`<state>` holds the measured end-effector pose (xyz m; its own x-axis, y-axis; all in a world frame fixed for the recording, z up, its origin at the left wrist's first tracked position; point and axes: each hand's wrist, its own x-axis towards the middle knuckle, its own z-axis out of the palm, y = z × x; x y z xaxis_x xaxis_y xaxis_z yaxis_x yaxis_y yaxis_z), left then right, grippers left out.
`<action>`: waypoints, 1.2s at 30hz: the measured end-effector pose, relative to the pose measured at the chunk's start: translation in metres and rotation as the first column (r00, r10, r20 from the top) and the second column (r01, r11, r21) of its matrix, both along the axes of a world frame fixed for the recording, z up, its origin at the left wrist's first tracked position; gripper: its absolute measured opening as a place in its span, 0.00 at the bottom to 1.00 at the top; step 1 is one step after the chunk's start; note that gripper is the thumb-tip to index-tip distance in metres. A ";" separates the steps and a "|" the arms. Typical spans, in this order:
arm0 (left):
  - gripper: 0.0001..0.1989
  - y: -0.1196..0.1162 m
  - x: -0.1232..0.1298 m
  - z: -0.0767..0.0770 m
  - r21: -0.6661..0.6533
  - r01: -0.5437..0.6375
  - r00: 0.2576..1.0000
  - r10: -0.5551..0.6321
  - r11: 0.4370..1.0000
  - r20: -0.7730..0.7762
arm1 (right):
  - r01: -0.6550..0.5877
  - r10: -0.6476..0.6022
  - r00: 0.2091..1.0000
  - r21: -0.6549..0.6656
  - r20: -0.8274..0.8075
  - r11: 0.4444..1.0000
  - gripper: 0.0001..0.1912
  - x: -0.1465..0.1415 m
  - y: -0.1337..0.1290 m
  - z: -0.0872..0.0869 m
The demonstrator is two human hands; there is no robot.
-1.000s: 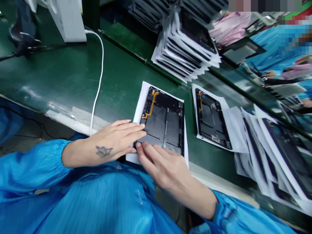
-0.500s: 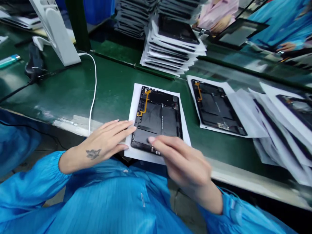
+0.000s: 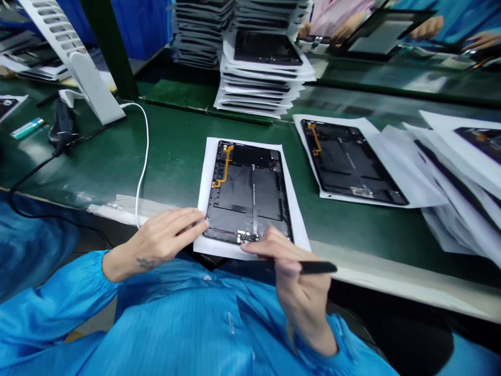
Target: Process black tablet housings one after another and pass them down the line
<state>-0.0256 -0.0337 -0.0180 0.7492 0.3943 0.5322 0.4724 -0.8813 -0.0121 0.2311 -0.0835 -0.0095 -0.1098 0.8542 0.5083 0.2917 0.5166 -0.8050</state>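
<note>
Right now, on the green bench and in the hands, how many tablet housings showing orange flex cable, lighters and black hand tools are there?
Tablet housings showing orange flex cable: 3
Lighter: 1
Black tool in right hand: 1
Total: 5

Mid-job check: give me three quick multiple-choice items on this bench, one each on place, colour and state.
1. What lies directly under the black tablet housing? A) white paper sheet B) bare bench C) blue tray
2. What colour is the thin flex cable on it? A) blue B) orange C) white
3. What does the right hand hold? A) nothing B) a lighter C) a slim black pen-like tool

1 A: the sheet's edges show around the housing.
2 B: the cable stands out orange against black.
3 C: the tool sticks out from its fingers.
</note>
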 end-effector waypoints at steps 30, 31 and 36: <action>0.17 -0.004 0.027 0.011 0.007 -0.039 0.990 0.040 0.999 -0.136 | 0.049 -0.044 0.988 -0.037 0.148 0.998 0.11 -0.008 0.014 0.004; 0.17 -0.005 0.027 0.012 0.007 -0.048 0.988 0.049 0.999 -0.149 | 0.030 -0.018 0.989 -0.077 0.145 0.997 0.11 -0.011 0.019 0.007; 0.16 -0.006 0.029 0.014 0.018 -0.049 0.988 0.051 0.999 -0.148 | -0.026 0.046 0.978 -0.099 0.204 0.995 0.10 -0.017 0.028 0.009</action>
